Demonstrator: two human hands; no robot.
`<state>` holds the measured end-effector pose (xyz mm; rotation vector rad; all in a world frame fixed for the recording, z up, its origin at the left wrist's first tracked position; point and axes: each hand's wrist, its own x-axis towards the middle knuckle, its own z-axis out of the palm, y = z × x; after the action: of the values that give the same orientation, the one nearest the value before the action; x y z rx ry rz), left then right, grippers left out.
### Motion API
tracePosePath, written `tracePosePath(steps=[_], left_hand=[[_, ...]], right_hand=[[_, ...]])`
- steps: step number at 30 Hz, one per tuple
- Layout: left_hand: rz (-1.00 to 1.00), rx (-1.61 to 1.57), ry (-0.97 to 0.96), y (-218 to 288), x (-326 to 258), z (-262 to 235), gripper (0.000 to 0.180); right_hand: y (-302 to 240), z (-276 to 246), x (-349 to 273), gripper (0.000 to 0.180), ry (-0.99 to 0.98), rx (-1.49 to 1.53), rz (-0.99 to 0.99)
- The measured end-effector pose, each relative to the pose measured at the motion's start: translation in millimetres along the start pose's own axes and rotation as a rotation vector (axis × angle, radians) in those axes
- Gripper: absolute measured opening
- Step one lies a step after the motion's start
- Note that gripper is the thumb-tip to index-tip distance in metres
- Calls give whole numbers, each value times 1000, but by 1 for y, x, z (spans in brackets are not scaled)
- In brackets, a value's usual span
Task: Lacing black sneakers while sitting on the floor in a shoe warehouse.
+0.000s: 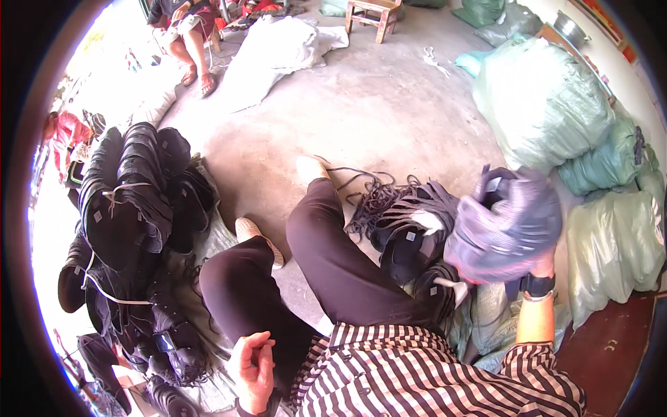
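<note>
My right hand [544, 267] is raised at the right and grips a purple-grey mesh bag [506, 226] stuffed with dark pieces; the bag is blurred. Just left of it lie loose black shoe uppers [410, 247] and a tangle of black laces [379, 198] on the concrete floor. My left hand [251, 368] rests low beside my left thigh, fingers curled, with nothing in it. My legs in dark trousers [326, 257] stretch forward between both hands.
Tied stacks of black shoe uppers [132, 208] stand at my left. Big pale green sacks [556, 104] pile at the right. A white sack [271, 48], a wooden stool [372, 17] and a seated person [184, 35] are farther back.
</note>
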<state>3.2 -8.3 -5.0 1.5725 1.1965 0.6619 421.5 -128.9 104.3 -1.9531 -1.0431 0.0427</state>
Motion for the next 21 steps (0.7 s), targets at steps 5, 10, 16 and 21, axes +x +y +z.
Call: tracePosePath(steps=[5, 10, 16, 21], left_hand=[[101, 6, -12, -10, -9, -13, 22], [-1, -452, -270, 16, -5, -23, 45], [294, -769, -469, 33, 2, -1, 59], [-65, -1096, -519, 35, -26, 3, 59]], right_hand=[[-32, -8, -13, 28, -105, -609, -211], [-58, 6, -3, 29, -63, -403, -227], [-173, 147, -17, 32, -215, -43, -320], [-219, 202, -40, 33, -414, 204, -371]])
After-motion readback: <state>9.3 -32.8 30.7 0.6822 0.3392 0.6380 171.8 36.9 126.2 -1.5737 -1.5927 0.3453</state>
